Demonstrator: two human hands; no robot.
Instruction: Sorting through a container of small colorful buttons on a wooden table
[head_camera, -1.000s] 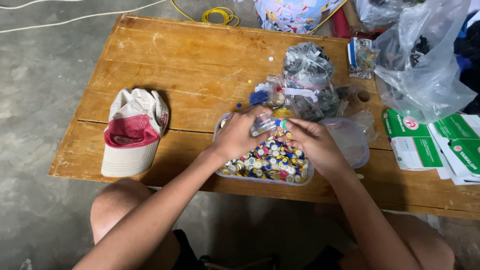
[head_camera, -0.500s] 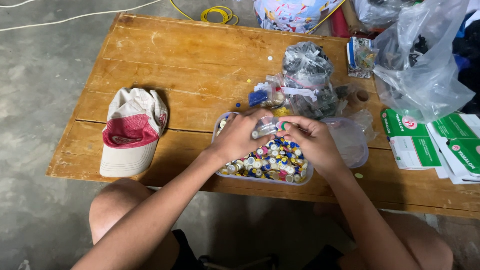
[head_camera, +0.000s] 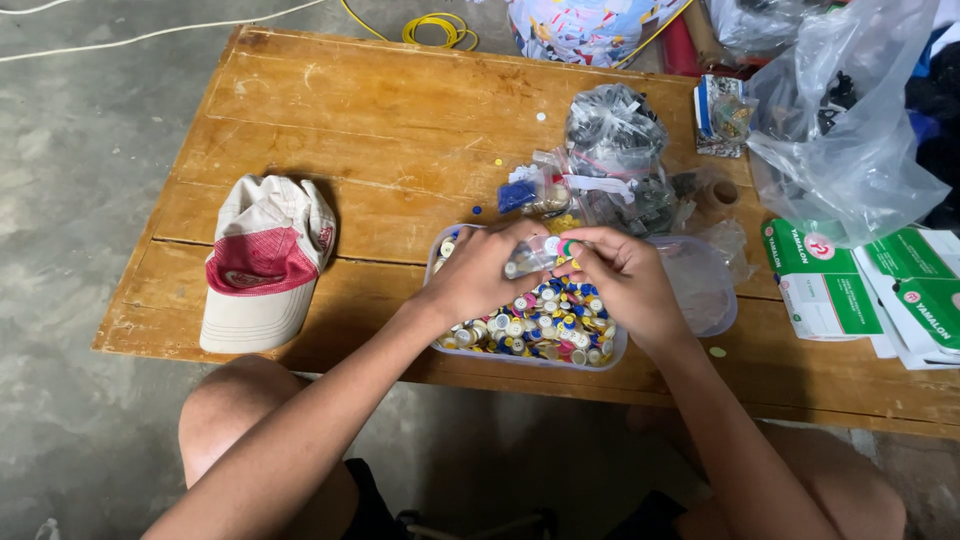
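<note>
A clear plastic tub (head_camera: 610, 357) full of several small round coloured caps (head_camera: 545, 328) sits near the front edge of a wooden table (head_camera: 400, 130). Both hands hover over it. My left hand (head_camera: 483, 270) and my right hand (head_camera: 620, 280) together pinch a small clear plastic bag (head_camera: 535, 257) holding a few caps, with the fingertips meeting at its top. A second clear tub or lid (head_camera: 700, 285) lies partly under my right hand.
A red and white cap (head_camera: 262, 260) lies at the left. Behind the tub stand clear bags of small parts (head_camera: 615, 150). A large clear plastic bag (head_camera: 845, 130) and green and white boxes (head_camera: 850, 280) are at the right. Yellow cable (head_camera: 440, 28) lies beyond.
Both hands have lifted slightly off the caps and now hold the small bag between them above the tub.
</note>
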